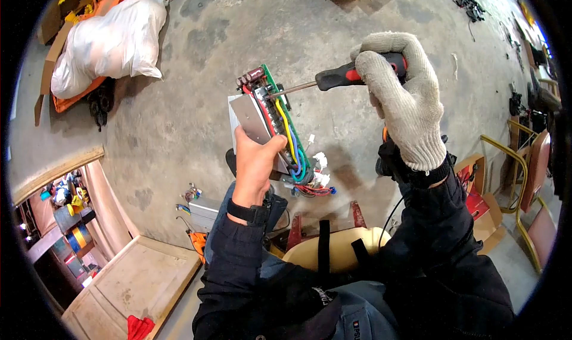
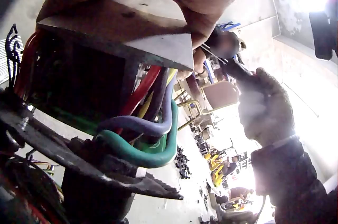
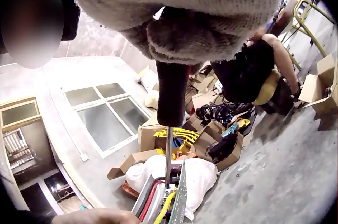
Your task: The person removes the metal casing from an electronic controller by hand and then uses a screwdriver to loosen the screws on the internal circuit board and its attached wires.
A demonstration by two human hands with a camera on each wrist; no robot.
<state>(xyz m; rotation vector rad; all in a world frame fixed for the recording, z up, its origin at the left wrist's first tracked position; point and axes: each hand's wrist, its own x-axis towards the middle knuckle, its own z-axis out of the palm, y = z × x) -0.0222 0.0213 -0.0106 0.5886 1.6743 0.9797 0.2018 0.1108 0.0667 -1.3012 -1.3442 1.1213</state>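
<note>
My bare left hand (image 1: 257, 161) grips a circuit board assembly (image 1: 272, 122) by its flat metal heatsink plate (image 1: 249, 117), thumb on the wire side. Red, yellow, blue and green wires (image 2: 142, 129) run along the green board and loop at its near end. In my gloved right hand (image 1: 408, 96) is a screwdriver (image 1: 339, 77) with a black and red handle, fingers curled round it. Its shaft points left, and the tip meets the parts between the plate and the board, as the right wrist view also shows at the screwdriver shaft (image 3: 169, 155).
A white sack (image 1: 113, 45) lies on boxes at upper left. Below my hands are a cream seat (image 1: 333, 248) and a metal-cased unit (image 1: 202, 214) on the floor. Chairs (image 1: 530, 167) and an open carton (image 1: 485, 203) stand at right. Another person (image 3: 253, 71) sits beyond.
</note>
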